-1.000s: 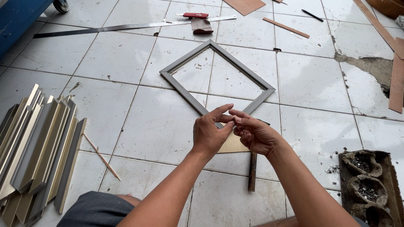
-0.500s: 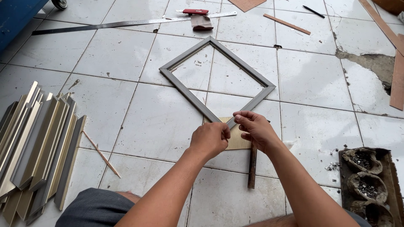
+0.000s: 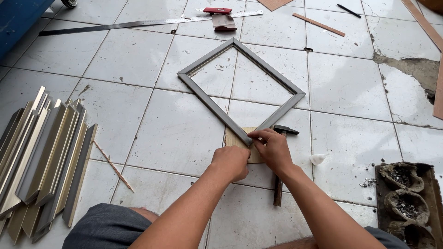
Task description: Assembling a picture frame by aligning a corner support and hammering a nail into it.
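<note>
Since a second ago we have brought both hands down from above the floor onto the near corner of the grey frame [image 3: 240, 92], which lies on the tiled floor [image 3: 138, 115] over a small wooden block [image 3: 237, 138]. Our left hand [image 3: 232, 162] rests curled beside the joint; our right hand [image 3: 273, 146] seems to pinch it. The hammer [image 3: 279, 175] lies touching our right; open tiles left.

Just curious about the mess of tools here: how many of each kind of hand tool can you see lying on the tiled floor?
Dark-headed hammer with brown wooden handle: 1
Long flat silver metal ruler: 1
Red-handled cutter, at the ruler's end: 1
Thin black pen or pencil: 1
Total: 4
The left hand and right hand press on the grey diamond-set picture frame.
</note>
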